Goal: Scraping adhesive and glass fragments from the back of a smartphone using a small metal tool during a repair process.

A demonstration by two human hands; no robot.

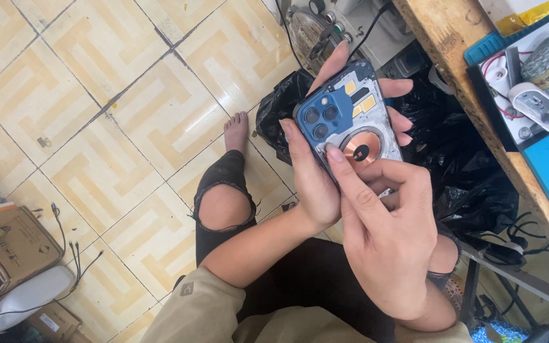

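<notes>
Right hand (386, 244) closest to camera, curled, index fingertip (333, 154) pressed onto the phone housing (351, 124) at the edge between the blue camera block and the copper coil ring; other fingers folded in, holding nothing that I can see (a small tool under the finger can't be ruled out, too small to tell). Housing lies just above and ahead of that hand, long axis running up-frame, tilted slightly left, camera end to the left. Left hand (316, 181) cradles it from below and behind: thumb along the left edge, fingers wrapped round the far side, tips showing on the right rim, so closed around the housing. Housing is a blue back shell, opened, metal inner plate showing, three lens holes, round copper coil, yellow strips. Below: bent knee in ripped black trousers, bare foot on patterned floor tiles (128, 127). Further out, black plastic bag (459, 184), wooden workbench edge (478, 108) to the right.
</notes>
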